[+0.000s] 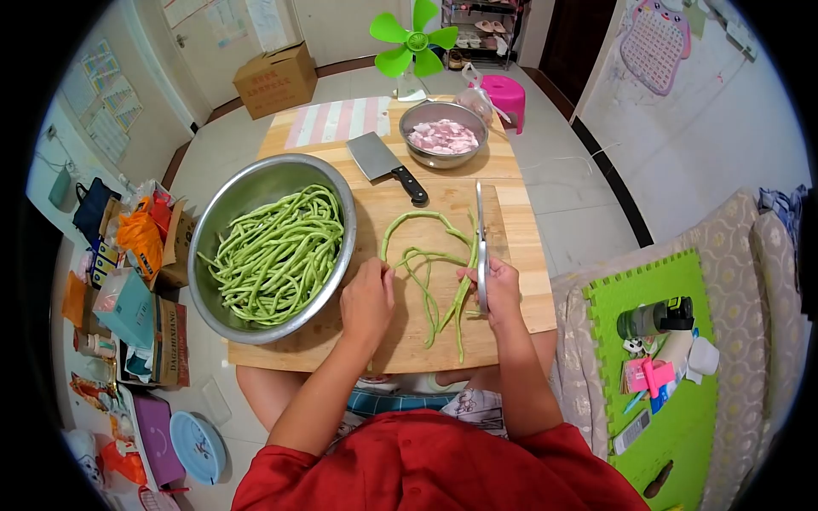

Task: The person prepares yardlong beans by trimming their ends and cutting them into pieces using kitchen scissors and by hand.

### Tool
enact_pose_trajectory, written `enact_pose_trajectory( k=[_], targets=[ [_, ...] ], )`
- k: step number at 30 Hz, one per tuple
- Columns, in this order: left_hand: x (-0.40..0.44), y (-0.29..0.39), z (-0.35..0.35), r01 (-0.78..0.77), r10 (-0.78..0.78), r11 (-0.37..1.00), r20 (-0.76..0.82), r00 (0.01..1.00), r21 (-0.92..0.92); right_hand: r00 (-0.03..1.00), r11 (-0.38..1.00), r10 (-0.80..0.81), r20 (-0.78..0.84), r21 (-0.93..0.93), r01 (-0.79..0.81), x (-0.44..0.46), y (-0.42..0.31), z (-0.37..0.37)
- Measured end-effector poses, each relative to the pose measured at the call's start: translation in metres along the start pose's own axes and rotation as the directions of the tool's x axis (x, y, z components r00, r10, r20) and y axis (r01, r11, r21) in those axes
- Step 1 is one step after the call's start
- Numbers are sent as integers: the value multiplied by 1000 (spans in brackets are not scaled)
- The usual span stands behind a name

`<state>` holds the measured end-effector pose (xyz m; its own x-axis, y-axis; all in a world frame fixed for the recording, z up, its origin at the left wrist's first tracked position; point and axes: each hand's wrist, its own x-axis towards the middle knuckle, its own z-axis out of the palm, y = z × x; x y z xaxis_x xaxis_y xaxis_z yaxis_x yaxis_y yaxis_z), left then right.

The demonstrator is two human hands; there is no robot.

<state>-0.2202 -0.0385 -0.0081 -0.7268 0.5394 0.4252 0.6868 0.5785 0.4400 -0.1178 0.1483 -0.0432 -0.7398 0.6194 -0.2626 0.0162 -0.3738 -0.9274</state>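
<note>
My left hand (368, 300) is closed at the board's left side, its fingers pinching the end of a long green bean (413, 216) that loops over the wooden cutting board (409, 341). In my right hand (498, 291) is a pair of scissors (481, 223), seen nearly edge-on with the blades pointing away from me. Several loose long beans (431, 311) lie between the hands, some running under the right fingers. Left of my left hand stands a large metal basin (204, 294) full of long beans (277, 255). A cleaver (379, 159) with a black handle rests beyond the board's middle.
A metal bowl of cut raw meat (443, 136) sits at the table's far side, near a striped cloth (339, 121) and a green fan (416, 41). At right, a green foam mat (656, 294) carries a bottle (652, 318) and small items. Boxes (170, 332) line the left.
</note>
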Motion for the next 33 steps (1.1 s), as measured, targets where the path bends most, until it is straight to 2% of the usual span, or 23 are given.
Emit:
enact_pose_trajectory(
  k=[1, 2, 3, 5, 7, 9, 10, 12, 14, 16, 18, 22, 24, 25, 26, 28, 30, 32, 33],
  targets=[
    [3, 3, -2, 241, -208, 909, 130, 969, -340, 1000, 1000, 0, 0, -1, 0, 2, 4, -2],
    [6, 5, -3, 468, -344, 653, 317, 884, -595, 999, 1000, -15, 49, -25, 16, 5, 11, -4],
    [8, 4, -4, 468, -344, 653, 317, 884, -595, 995, 998, -27, 98, -47, 32, 8, 16, -6],
    [11, 2, -6, 631, -355, 139, 556, 752, -764, 993, 1000, -5, 121, 6, 4, -8, -2, 5],
    [8, 5, -11, 608, -341, 135, 540, 770, -782, 990, 998, 18, 143, 65, -27, -11, -4, 10],
    [9, 8, -17, 601, -332, 144, 534, 777, -786, 990, 995, -89, 108, 57, 83, -3, 10, 8],
    [10, 14, -24, 603, -328, 146, 537, 778, -784, 991, 995, -90, 104, 59, 84, 0, 13, 6],
    [12, 28, -41, 436, -308, 181, 370, 877, -882, 995, 996, -11, 104, -92, 20, 3, 17, 2],
    [21, 24, -55, 339, -279, 140, 292, 915, -930, 997, 989, 4, 74, -146, 7, 2, 17, 5],
    [28, 13, -63, 361, -330, 197, 285, 900, -911, 999, 981, 17, 46, -194, -8, 3, 21, 7],
    [28, 8, -69, 388, -357, 207, 300, 884, -898, 964, 857, -255, -70, -478, 192, 9, 30, 3],
    [21, 0, -68, 381, -468, 211, 249, 848, -900, 959, 847, -250, -137, -510, 148, 4, 10, -5],
    [21, -1, -67, 276, -518, 192, 142, 844, -942, 952, 885, -304, -42, -382, 266, 6, 7, -10],
    [21, -1, -66, 259, -503, 207, 124, 855, -943, 969, 949, -229, -91, -241, 201, -3, -7, -3],
    [21, 0, -66, 259, -506, 201, 126, 853, -945, 970, 948, -228, -89, -247, 200, -4, -6, -5],
    [23, 2, -66, 234, -432, 310, 83, 898, -922, 992, 996, -85, -97, -36, 82, -3, -4, -7],
    [23, 1, -63, 169, -389, 307, 39, 920, -937, 996, 997, -70, -57, -27, 69, -6, -2, -10],
    [23, -4, -63, 247, -321, 262, 158, 934, -933, 998, 998, -58, -15, -16, 58, -16, -6, -7],
    [22, -5, -62, 244, -320, 266, 154, 935, -933, 998, 1000, 6, 61, 25, -7, -24, -8, -5]
  ],
)
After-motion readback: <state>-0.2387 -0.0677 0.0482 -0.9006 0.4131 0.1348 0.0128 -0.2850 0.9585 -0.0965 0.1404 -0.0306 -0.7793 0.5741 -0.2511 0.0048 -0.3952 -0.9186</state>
